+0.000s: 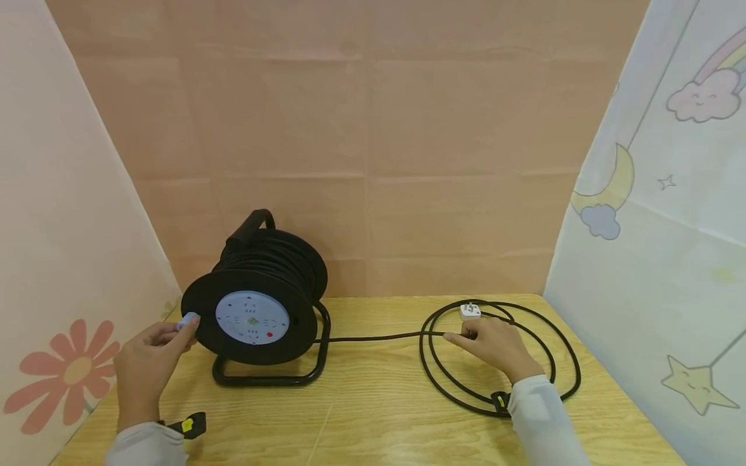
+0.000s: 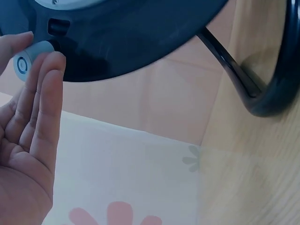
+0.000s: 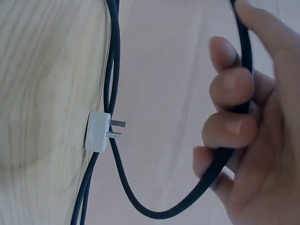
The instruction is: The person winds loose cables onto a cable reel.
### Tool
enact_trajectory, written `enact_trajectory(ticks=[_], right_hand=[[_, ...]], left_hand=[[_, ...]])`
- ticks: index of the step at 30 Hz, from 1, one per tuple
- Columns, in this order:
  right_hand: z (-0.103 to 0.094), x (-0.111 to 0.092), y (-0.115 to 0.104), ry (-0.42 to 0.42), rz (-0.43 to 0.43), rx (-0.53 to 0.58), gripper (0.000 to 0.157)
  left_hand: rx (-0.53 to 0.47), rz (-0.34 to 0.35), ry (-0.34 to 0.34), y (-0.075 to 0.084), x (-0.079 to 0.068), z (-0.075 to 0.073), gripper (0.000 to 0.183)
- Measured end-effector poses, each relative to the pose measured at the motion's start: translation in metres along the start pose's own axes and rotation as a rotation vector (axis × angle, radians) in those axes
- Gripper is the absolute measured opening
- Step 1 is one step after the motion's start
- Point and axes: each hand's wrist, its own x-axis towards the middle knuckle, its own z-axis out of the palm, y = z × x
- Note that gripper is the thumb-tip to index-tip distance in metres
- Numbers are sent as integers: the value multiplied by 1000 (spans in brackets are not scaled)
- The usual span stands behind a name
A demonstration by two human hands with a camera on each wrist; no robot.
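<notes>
A black cable reel (image 1: 250, 304) with a light socket face stands on its tube frame at the left of the table. My left hand (image 1: 148, 362) pinches the small pale-blue crank knob (image 2: 33, 58) at the reel's rim between thumb and fingers. To the right, my right hand (image 1: 495, 343) has its fingers curled round the black cable (image 3: 244, 47), which runs from the reel in a nearly straight line. Loose loops of cable (image 1: 574, 362) lie around and beyond that hand. The white plug (image 3: 97, 131) lies on the table with its metal pins showing.
A wooden table (image 1: 373, 401) bears everything, with a pinkish cloth wall (image 1: 373, 162) behind it. Printed white panels flank both sides, the left one with a red flower (image 1: 76, 372). The reel's black frame (image 1: 268, 380) sticks out in front of it.
</notes>
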Motion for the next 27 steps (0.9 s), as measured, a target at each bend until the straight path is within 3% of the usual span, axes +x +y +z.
enact_trajectory(ticks=[6,9,13,21,27], right_hand=[[0,1,-3,-50,-78,123,39],[1,2,-6,-48,-113,124,38],[4,5,-12,7,-164,77,34],[11,11,-20,232,-260,-65,23],[15,13,-24,202,-270,-46,15]], left_hand=[[-20,10,30,7,0,0,57],[-21,15,56,10,-1,0,56],[-33,16,98,14,-2,2,56],[-70,71,226,30,-6,9,53],[-74,134,267,42,-11,12,51]])
